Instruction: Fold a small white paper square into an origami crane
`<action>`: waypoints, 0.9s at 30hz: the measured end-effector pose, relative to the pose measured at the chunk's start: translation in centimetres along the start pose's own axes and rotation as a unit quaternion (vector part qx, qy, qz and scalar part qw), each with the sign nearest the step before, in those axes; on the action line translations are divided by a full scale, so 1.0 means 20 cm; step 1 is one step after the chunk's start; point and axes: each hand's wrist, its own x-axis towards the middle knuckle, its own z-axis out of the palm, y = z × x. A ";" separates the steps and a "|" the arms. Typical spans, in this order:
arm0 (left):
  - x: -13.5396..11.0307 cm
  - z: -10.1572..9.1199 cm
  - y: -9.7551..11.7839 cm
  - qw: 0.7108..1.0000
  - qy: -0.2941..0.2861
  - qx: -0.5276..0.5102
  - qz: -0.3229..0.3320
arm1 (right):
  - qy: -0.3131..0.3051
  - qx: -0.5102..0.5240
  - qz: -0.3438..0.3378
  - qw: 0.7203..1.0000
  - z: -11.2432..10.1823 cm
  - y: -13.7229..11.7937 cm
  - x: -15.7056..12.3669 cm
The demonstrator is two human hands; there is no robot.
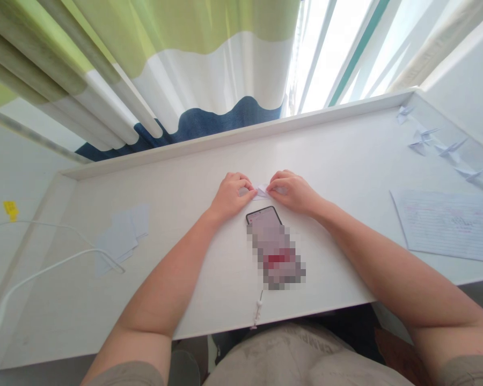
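Observation:
A small folded piece of white paper (262, 191) lies on the white desk (177, 257), pinched between both my hands. My left hand (230, 195) curls its fingers down on the paper's left side. From the right, my right hand (293, 191) presses its fingertips on the paper's other edge. A phone (269, 236) lies face up just in front of my hands, a cable running from its near end.
A stack of white paper squares (123, 236) lies at the left by a white cable (44, 268). Several folded paper cranes (434, 140) stand at the far right, near a lined written sheet (446, 222). A striped curtain (165, 80) hangs behind the desk.

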 end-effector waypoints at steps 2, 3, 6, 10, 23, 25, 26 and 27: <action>0.00 0.00 0.00 1.000 0.004 0.000 -0.004 | -0.009 -0.011 -0.015 1.000 -0.01 -0.02 0.00; 0.00 0.00 0.00 1.000 0.005 0.001 -0.008 | -0.011 -0.015 -0.020 1.000 -0.01 -0.02 -0.01; 0.00 0.00 0.00 1.000 0.007 0.009 -0.016 | -0.009 -0.017 -0.020 1.000 0.00 -0.03 -0.01; 0.00 0.01 0.02 0.999 0.011 0.029 -0.036 | -0.011 0.001 -0.002 1.000 0.01 -0.02 -0.01; 0.00 0.03 0.07 0.992 0.036 0.054 -0.110 | 0.020 0.022 0.067 0.997 0.05 -0.05 0.01; 0.00 0.03 0.08 0.991 0.032 0.053 -0.118 | 0.024 0.030 0.073 0.997 0.06 -0.05 0.01; 0.00 0.03 0.08 0.991 0.032 0.052 -0.122 | 0.026 0.034 0.078 0.996 0.06 -0.05 0.02; 0.00 0.03 0.08 0.990 0.031 0.052 -0.126 | 0.028 0.037 0.083 0.995 0.06 -0.06 0.02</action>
